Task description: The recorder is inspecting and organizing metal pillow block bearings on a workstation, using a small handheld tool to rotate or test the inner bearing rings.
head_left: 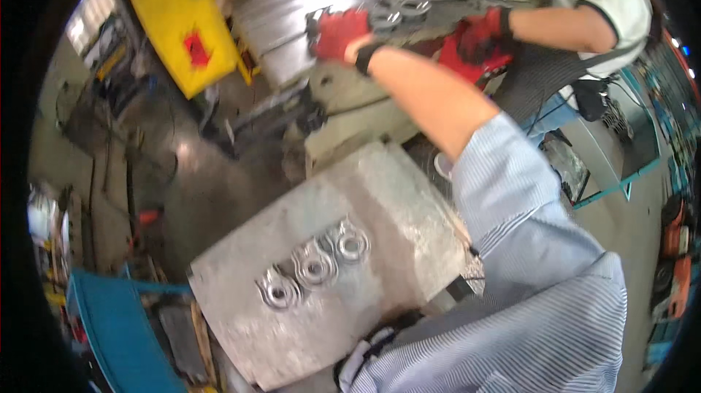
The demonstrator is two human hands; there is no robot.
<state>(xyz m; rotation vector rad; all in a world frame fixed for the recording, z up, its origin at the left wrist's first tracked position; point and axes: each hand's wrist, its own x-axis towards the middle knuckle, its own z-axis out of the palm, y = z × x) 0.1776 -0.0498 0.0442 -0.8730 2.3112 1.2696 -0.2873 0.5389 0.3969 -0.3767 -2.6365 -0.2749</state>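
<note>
Head view, only one. Right hand (342, 34) at upper centre, in a red glove with a black band at the wrist, arm reaching up from a blue-and-white striped sleeve (504, 174). Motion-blurred; fingers look bunched, dark grey patch at their left edge, cannot tell whether it's glove or a held piece, nor if they pinch anything. Left hand out of sight, so its state can't be told.

Nearest to the right hand: shiny silver ring-shaped metal pieces (398, 10), top centre, just right of the glove, on a grey metal machine bed (281, 10). Open centres, bright glare, outlines smeared.

Below centre: three silver metal ring parts (315, 269) in a slanting row, lower left to upper right, on a scuffed grey metal tabletop (285, 345). Each: round, raised rim, hole in the middle, uneven lugs along the upper side; close together, whether joined can't be told. Bright, polished highlights.

Upper right: co-worker in a white top (610, 6) and dark apron (537, 79), red-gloved hand (482, 35) blurred. Upper left: yellow panel (168, 6) with a red mark.
</note>
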